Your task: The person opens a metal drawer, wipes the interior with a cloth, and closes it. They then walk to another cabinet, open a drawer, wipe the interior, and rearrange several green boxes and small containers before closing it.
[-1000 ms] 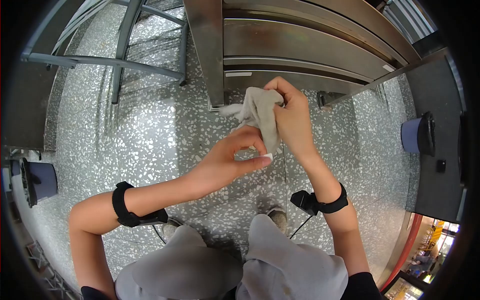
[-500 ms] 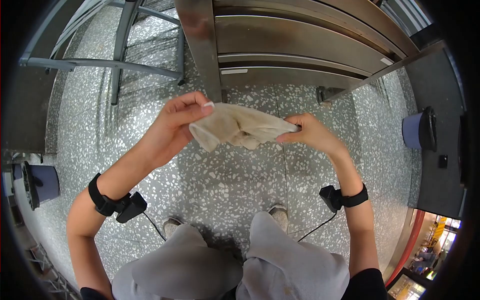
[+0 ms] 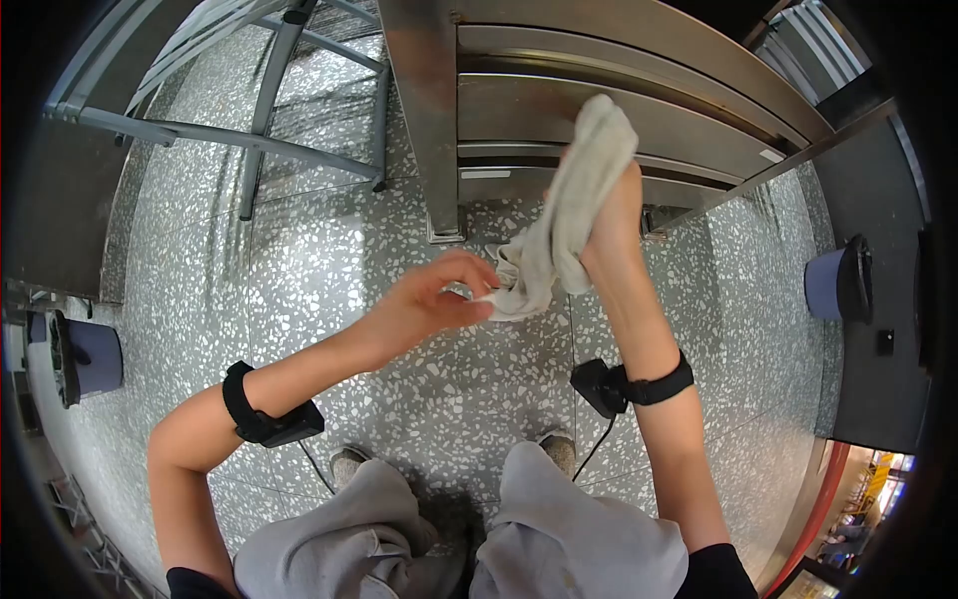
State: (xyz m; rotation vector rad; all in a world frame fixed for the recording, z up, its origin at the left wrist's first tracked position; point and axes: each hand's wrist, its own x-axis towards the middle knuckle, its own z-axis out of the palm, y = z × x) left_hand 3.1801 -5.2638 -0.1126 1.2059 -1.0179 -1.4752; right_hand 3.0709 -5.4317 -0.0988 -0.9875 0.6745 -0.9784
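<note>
A long off-white cloth (image 3: 579, 195) with faint stains runs slantwise between my hands, above the floor. Its upper end is rounded and stands in front of the drawers; its lower part is bunched and twisted. My left hand (image 3: 429, 299) is closed in a pinch on the lower left end of the cloth, thumb and forefinger together. My right hand (image 3: 621, 215) is raised behind the upper part, with the cloth lying across it. Most of the right fingers are hidden by the cloth, which that hand holds up.
A metal cabinet with drawers (image 3: 599, 115) stands straight ahead. A grey metal stand (image 3: 264, 130) is at the upper left. Bins stand on the left (image 3: 92, 354) and right (image 3: 826, 285). Speckled floor (image 3: 419, 399) lies below, and black devices (image 3: 284, 424) are strapped to my forearms.
My right hand has risen and turned, carrying its end of the cloth upward. My left hand has moved lower and rightward. The cloth has gone from stretched sideways to slanted and twisted.
</note>
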